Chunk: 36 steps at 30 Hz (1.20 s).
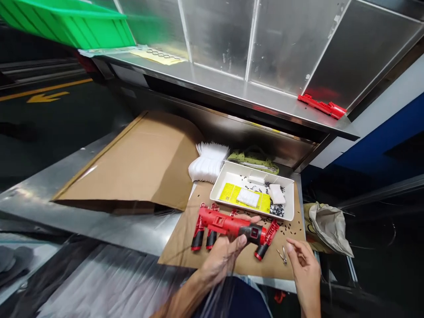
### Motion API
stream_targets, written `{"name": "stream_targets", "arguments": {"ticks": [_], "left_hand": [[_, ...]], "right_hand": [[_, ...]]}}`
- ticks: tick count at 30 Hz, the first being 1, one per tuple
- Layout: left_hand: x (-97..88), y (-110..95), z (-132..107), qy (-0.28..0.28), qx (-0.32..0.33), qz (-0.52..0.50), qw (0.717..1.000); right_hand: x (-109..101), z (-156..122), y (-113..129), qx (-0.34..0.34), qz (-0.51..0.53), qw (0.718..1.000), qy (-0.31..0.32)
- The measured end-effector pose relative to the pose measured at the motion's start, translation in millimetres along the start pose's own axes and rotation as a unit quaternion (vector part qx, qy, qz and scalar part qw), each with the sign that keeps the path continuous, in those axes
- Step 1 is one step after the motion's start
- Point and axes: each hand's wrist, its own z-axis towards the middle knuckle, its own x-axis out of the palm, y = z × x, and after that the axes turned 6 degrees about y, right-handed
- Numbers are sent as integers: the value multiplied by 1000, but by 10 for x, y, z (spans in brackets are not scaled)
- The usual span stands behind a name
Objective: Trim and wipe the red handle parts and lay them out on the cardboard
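My left hand [228, 247] grips a red and black plastic tool housing [228, 227], holding it just above a brown cardboard mat [185, 240] on the steel bench. My right hand [303, 260] hovers to the right of it with fingers loosely curled and apart, holding nothing that I can see. A small metal clip [283, 255] lies on the cardboard just left of those fingertips. Behind the housing stands a white tray [218, 185] holding a yellow sheet, white packets and several small black parts.
A large folded cardboard sheet [142, 163] leans at the left. A stack of white pieces [208, 163] and a green cloth [253, 160] lie behind the tray. A red part [321, 106] rests on the upper shelf, a green bin [69, 22] at top left. A crumpled grey bag [331, 225] hangs at right.
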Motion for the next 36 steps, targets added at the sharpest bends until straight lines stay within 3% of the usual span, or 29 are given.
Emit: {"name": "stream_targets", "arguments": {"ticks": [4,8,15,22,34,36], "left_hand": [[-12,31,-48,9,22,134,991],[29,19,-79,35,32,168,985],[-43,93,-106,86,-10,209,974],[-99,221,-121,114,10,196,974],[115,77,-157,85,10,218,972],[128,71,-187,69,-16,182,981]], "right_hand": [[3,-108,650,-43,73,996,35],[76,-130,929,-26,99,994,49],[162,-149,976,-6,149,984,101],[165,-171,939,3,210,973,99],[117,-152,921,-16,184,977,106],[116,-143,932,-19,174,979,105]]}}
